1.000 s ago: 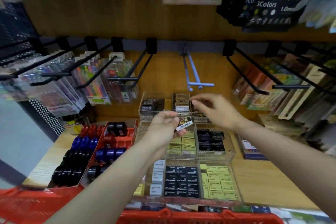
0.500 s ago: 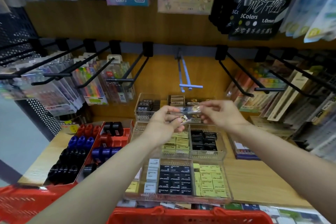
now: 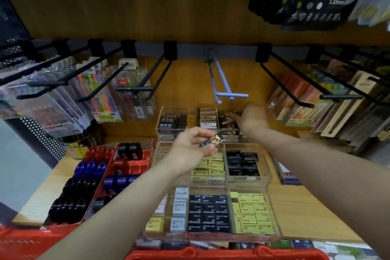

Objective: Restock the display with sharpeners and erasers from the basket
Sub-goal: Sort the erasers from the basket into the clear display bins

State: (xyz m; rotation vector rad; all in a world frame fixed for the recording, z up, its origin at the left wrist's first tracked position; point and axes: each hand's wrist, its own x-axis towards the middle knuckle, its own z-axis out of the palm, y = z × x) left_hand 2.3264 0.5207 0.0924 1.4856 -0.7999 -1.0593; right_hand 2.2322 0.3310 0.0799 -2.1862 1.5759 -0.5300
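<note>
My left hand [image 3: 193,143] holds a small dark eraser pack with a colourful print [image 3: 212,139] above the middle clear tray [image 3: 249,181]. My right hand [image 3: 250,117] reaches into the right compartment of the back clear tray [image 3: 168,133], its fingers pinching a similar printed eraser [image 3: 229,119] among others there. The red basket [image 3: 228,254] shows its rim at the bottom edge. Red, blue and black sharpeners [image 3: 90,171] fill cardboard boxes at the left.
A front clear tray [image 3: 276,232] holds white, black and yellow erasers. Black pegboard hooks [image 3: 147,82] and a pale blue hook [image 3: 221,82] jut out overhead. Pen packs [image 3: 101,99] hang left; notebooks [image 3: 329,112] stand right. A red basket corner [image 3: 25,243] lies lower left.
My right hand took an eraser at my left hand, then moved back and up to the rear tray. My left hand dropped slightly and still holds an eraser.
</note>
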